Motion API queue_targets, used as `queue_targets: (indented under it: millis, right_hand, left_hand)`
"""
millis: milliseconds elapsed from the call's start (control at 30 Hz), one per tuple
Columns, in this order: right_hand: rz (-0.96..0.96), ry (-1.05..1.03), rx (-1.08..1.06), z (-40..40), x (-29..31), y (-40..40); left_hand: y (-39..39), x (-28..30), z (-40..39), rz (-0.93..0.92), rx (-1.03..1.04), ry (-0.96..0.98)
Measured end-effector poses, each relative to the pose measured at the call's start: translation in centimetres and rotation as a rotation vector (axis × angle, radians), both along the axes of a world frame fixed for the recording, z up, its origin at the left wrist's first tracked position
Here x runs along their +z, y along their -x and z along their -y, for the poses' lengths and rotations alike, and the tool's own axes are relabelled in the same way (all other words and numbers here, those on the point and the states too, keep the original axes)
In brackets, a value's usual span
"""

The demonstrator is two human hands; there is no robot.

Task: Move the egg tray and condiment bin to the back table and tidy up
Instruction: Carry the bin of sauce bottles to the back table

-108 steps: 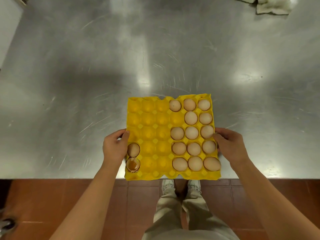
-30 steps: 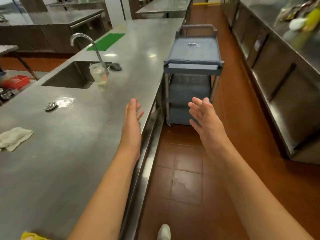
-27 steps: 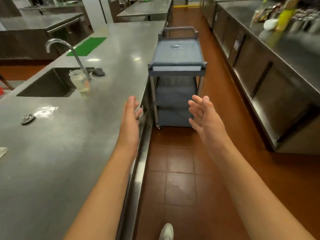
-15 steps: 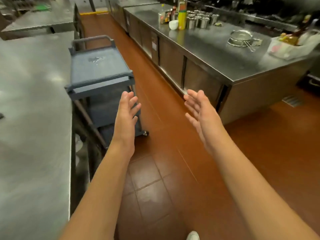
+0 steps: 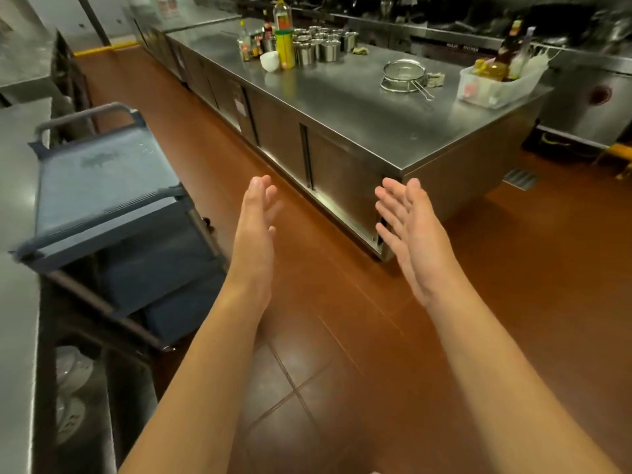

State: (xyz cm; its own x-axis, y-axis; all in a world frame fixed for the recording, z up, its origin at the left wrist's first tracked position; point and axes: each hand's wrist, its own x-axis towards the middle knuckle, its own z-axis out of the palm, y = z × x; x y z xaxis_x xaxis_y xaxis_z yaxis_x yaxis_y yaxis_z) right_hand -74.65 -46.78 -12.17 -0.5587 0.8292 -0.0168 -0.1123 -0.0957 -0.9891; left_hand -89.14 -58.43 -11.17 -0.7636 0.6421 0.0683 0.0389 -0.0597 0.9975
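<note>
Both hands empty. Your left hand [image 5: 254, 230] and right hand [image 5: 408, 230] are raised mid-frame over the red-brown tiled floor [image 5: 342, 371], fingers straight, palms turned toward each other, well apart, touching nothing. My read: held ready for a two-handed lift.

Condiment bin: the translucent white plastic bin [image 5: 496, 85] sits at upper right of the frame, on the near corner of the long stainless steel counter [image 5: 359, 107]. It stands near the counter's edge, so you can probably take it from the aisle, one hand per side. At least three bottles stand upright in it: one tall and dark, one amber, one pale. The contents are blurred, so I cannot give a firm count.

Egg tray: not in view.

Just left of the bin sits one round wire-mesh strainer [image 5: 403, 75], its handle pointing toward the frame's lower right. Clear of the bin, as far as I can tell.

At top centre there is a cluster of small steel canisters [image 5: 321, 46], roughly eight or more, too crowded to count exactly. Beside them are one yellow cylindrical container [image 5: 285, 49], one white bowl [image 5: 270, 61] and several small bottles.

One blue-grey plastic utility cart [image 5: 102, 193] stands at the left of the frame, parked against the near steel table [image 5: 13, 302], top shelf bare.

Judgement: the bin is next.
</note>
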Motion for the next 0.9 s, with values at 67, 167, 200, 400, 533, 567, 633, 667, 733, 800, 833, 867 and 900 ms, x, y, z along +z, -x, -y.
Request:
queue_targets:
  millis: [67, 167, 200, 400, 533, 567, 633, 667, 733, 800, 833, 867, 900]
  right_hand:
    - [0.016, 0.004, 0.002, -1.3, -0.3, 0.4]
    - [0.044, 0.014, -0.029, -4.3, -0.9, 1.0]
    - [0.048, 0.02, -0.047, -5.3, -0.9, 1.2]
    - [0.049, 0.003, -0.186, -12.1, -0.3, 2.0]
    - [0.057, -0.03, -0.28, -16.2, 1.0, 2.2]
    - [0.058, -0.034, -0.308, -17.2, 1.2, 2.1]
    - [0.068, -0.031, -0.355, -19.1, 1.3, 1.6]
    - [0.074, -0.021, -0.38, -19.9, 1.2, 1.1]
    - [0.085, -0.003, -0.431, -21.8, 0.6, 0.0]
    - [0.095, 0.017, -0.464, -23.6, -0.1, -0.9]
    - [0.094, 0.024, -0.487, -24.8, -0.5, -1.5]
    - [0.089, 0.031, -0.509, -26.1, -0.9, -2.0]
    - [0.087, 0.033, -0.523, -27.7, -1.2, -2.7]
  left_hand:
    - [0.6, -0.3, -1.7, 0.007, -0.01, 0.01]
    - [1.4, -0.7, -5.5, 0.021, -0.041, 0.029]
    - [1.7, -0.8, -6.7, 0.021, -0.059, 0.037]
    - [4.8, -1.1, -14.7, 0.03, -0.194, 0.016]
    - [5.9, -0.1, -20.8, 0.082, -0.304, -0.046]
    - [5.7, 0.1, -22.5, 0.08, -0.343, -0.053]
    - [4.9, 0.3, -25.7, 0.089, -0.424, -0.048]
    - [4.4, 0.4, -27.2, 0.098, -0.461, -0.043]
    - [3.2, 0.2, -30.3, 0.101, -0.524, -0.043]
    - [2.1, -0.1, -32.8, 0.1, -0.566, -0.039]
    - [1.6, -0.3, -34.3, 0.103, -0.585, -0.032]
    - [1.0, -0.5, -35.9, 0.103, -0.6, -0.024]
    - [0.3, -0.7, -37.7, 0.101, -0.614, -0.017]
